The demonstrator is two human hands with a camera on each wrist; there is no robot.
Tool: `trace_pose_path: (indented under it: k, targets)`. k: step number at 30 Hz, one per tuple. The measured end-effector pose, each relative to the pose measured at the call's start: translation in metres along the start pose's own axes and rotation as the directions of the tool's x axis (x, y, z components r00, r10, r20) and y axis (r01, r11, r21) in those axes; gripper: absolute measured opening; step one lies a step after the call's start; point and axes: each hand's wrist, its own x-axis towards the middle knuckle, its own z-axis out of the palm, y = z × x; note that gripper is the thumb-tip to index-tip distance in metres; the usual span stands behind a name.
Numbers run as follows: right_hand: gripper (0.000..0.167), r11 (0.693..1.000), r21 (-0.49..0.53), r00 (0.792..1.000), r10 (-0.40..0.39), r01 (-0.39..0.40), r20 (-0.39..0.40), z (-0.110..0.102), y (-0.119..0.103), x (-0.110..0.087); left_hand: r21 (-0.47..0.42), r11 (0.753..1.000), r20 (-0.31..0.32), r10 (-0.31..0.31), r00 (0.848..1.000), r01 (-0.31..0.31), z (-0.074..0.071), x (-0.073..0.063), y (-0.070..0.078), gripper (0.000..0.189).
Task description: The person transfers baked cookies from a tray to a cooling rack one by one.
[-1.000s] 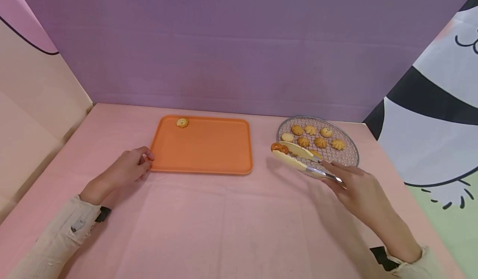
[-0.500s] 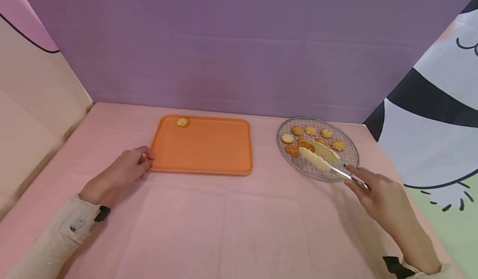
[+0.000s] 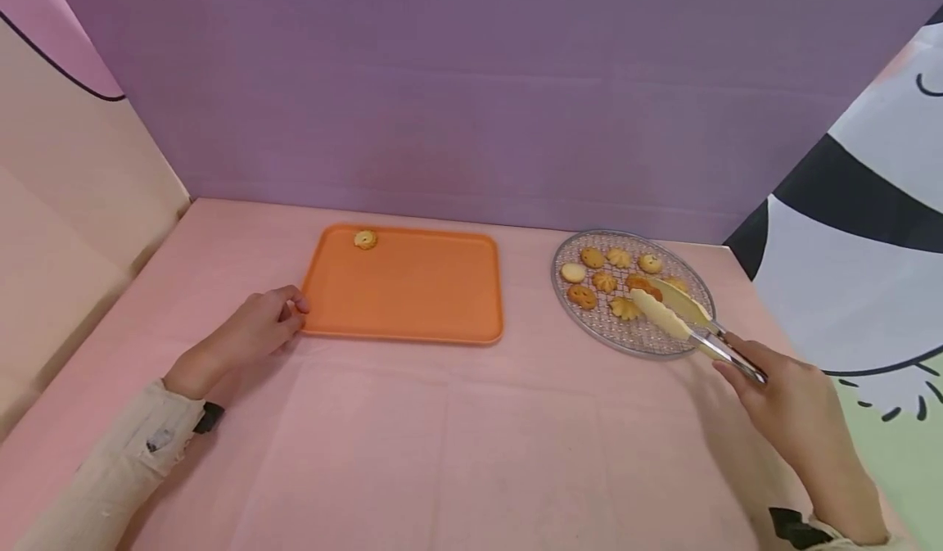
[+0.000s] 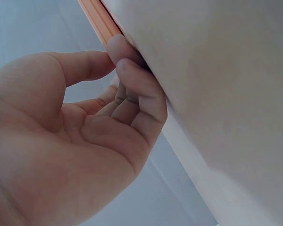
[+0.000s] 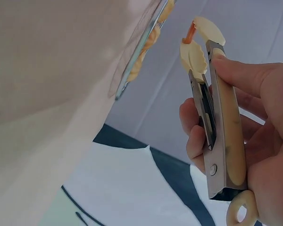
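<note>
My right hand (image 3: 796,408) grips a pair of cream-tipped metal tongs (image 3: 663,315). Between the tong tips is a brown pretzel-shaped cookie (image 3: 643,286), over the right part of a round wire rack (image 3: 626,349). From the right wrist view, the tongs (image 5: 221,117) lie along my fingers, and the cookie (image 5: 191,32) at their tips clears the rack. On the left, my left hand (image 3: 258,330) pinches the near left edge of an orange tray (image 3: 420,297) between thumb and fingers. One round cookie (image 3: 365,240) sits in the tray's far left corner.
Several cookies lie on the rack, among them a pale round one (image 3: 573,273), a brown one (image 3: 581,296) and a ridged one (image 3: 624,309). A purple wall (image 3: 471,101) stands behind the pink tabletop (image 3: 442,444); printed panels flank both sides.
My right hand has carried the tongs and pretzel-shaped cookie rightward, from the rack's left edge to over its right part. My left hand stays at the tray's edge.
</note>
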Motion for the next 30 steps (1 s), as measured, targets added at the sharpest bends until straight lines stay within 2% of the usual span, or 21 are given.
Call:
trace_pose_path:
  k: [9,15,30]
  targets:
    - [0.041,0.996,-0.025,0.990,0.088,-0.086,0.112,0.001,0.014,-0.007,0.006,1.000,-0.004,0.002,1.000,-0.002,-0.001,0.000,0.000,0.013]
    - [0.042,0.989,-0.047,0.977,0.148,-0.142,0.155,0.004,0.017,-0.010,0.007,1.000,-0.005,-0.019,1.000,0.019,-0.002,0.001,0.001,0.012]
    - [0.045,0.987,-0.072,0.979,0.150,-0.141,0.141,0.011,0.021,-0.013,-0.023,0.999,0.001,-0.024,1.000,0.025,-0.001,0.000,0.001,0.013]
